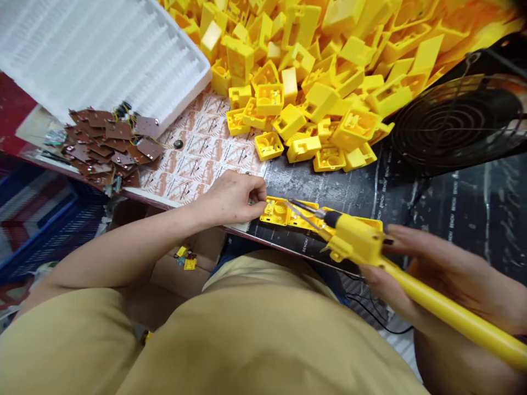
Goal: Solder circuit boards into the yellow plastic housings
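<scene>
"BENCH", repeated in white on black mat (341, 186)

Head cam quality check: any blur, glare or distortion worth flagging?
Head view: right hand looks soft and smeared, left hand clearer; head view: pale glare on the black mat below the heaped yellow cases; head view: white tray is bright, its ridges blurry; head view: fan near the right edge looks stretched, probably wide-angle distortion.

The single view looks forward and steeply down from the person's head, past the shirt front (280, 329). It sits close above both the left hand (235, 198) and right hand (444, 274), with the tabletop (304, 178) running aslant.
</scene>
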The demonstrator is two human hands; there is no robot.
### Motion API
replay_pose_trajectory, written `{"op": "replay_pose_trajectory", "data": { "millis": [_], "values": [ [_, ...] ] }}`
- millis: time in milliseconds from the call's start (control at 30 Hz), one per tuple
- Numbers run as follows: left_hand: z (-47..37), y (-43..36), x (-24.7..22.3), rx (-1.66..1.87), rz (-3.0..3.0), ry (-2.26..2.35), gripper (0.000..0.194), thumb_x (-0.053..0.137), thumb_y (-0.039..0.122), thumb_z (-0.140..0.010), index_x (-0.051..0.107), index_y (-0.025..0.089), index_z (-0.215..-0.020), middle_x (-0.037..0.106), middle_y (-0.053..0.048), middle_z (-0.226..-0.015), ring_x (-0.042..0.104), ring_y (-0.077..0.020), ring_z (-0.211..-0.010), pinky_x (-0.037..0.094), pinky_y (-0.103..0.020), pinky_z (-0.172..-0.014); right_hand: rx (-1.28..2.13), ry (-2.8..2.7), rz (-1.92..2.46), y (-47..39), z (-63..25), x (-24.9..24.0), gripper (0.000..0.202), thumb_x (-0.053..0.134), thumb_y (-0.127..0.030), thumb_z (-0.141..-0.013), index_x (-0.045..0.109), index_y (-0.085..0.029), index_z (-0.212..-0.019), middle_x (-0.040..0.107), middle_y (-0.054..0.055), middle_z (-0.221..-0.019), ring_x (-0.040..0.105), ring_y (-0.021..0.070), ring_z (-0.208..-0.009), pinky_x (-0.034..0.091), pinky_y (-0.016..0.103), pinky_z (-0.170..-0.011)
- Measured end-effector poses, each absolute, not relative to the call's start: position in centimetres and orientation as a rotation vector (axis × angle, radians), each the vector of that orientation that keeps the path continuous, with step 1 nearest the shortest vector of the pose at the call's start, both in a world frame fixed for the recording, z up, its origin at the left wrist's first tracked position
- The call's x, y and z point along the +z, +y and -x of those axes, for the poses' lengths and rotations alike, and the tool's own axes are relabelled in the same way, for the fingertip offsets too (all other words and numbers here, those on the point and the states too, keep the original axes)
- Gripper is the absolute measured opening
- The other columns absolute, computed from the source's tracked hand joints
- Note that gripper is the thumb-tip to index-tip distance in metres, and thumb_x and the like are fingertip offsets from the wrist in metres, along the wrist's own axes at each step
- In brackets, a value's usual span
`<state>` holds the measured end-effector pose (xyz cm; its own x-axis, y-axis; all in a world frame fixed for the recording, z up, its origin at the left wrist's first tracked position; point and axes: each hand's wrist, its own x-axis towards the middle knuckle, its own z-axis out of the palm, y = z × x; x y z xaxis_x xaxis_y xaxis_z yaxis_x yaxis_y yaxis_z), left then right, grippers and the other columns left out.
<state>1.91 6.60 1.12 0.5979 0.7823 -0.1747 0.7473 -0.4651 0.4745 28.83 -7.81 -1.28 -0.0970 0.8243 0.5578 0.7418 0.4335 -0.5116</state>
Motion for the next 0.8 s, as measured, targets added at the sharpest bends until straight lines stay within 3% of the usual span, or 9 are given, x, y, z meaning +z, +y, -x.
{"op": "replay_pose_trajectory", "data": {
  "millis": [100,200,333,567,800],
  "values": [
    [-2.2,6.7,1.6,0.002,-2.334,1.240,0.006,0.067,0.015,-0.074,0.073,0.016,-0.076,0.072,0.000,-0.070,0.064,-0.0138,-0.066,0.044,-0.024,-0.069,0.136,-1.977,1.092,-6.3,-27.9,-0.3,0.033,0.074,-0.025,-0.089,0.062,-0.022,-0.119,0.073,0.002,-0.082,0.070,0.0152,-0.065,0.060,0.022,-0.057],
    [-2.4,7.0,1.9,-0.058,-2.313,1.232,0.007,0.066,0.016,-0.074,0.073,0.016,-0.077,0.072,0.001,-0.071,0.064,-0.0133,-0.066,0.043,-0.023,-0.066,0.186,-2.026,1.017,-5.7,-27.5,0.2,0.012,0.068,-0.026,-0.095,0.060,-0.020,-0.102,0.070,0.000,-0.076,0.070,0.0115,-0.067,0.060,0.018,-0.063],
    [-2.3,7.4,2.0,-0.040,-2.260,1.196,0.005,0.066,0.015,-0.073,0.071,0.017,-0.073,0.070,0.002,-0.065,0.062,-0.0113,-0.060,0.041,-0.021,-0.060,0.158,-2.103,1.057,-5.4,-27.5,0.4,0.013,0.068,-0.031,-0.095,0.059,-0.022,-0.091,0.069,0.000,-0.077,0.070,0.0109,-0.067,0.061,0.018,-0.065],
    [-2.1,7.9,1.7,0.055,-2.220,1.141,0.006,0.067,0.011,-0.068,0.070,0.016,-0.068,0.069,0.004,-0.062,0.062,-0.0098,-0.059,0.041,-0.019,-0.058,0.078,-2.207,0.892,-4.1,-27.9,1.7,0.013,0.075,-0.026,-0.089,0.063,-0.024,-0.093,0.072,-0.003,-0.081,0.071,0.0122,-0.069,0.064,0.023,-0.069],
    [-2.5,8.3,2.1,-0.066,-2.199,1.148,0.003,0.069,0.013,-0.069,0.070,0.016,-0.067,0.068,0.003,-0.061,0.060,-0.0096,-0.056,0.040,-0.020,-0.057,0.222,-2.155,1.133,-5.4,-29.6,1.2,0.022,0.057,-0.040,-0.101,0.063,-0.023,-0.089,0.070,0.002,-0.079,0.068,0.0092,-0.072,0.059,0.021,-0.072]
  ]
}}
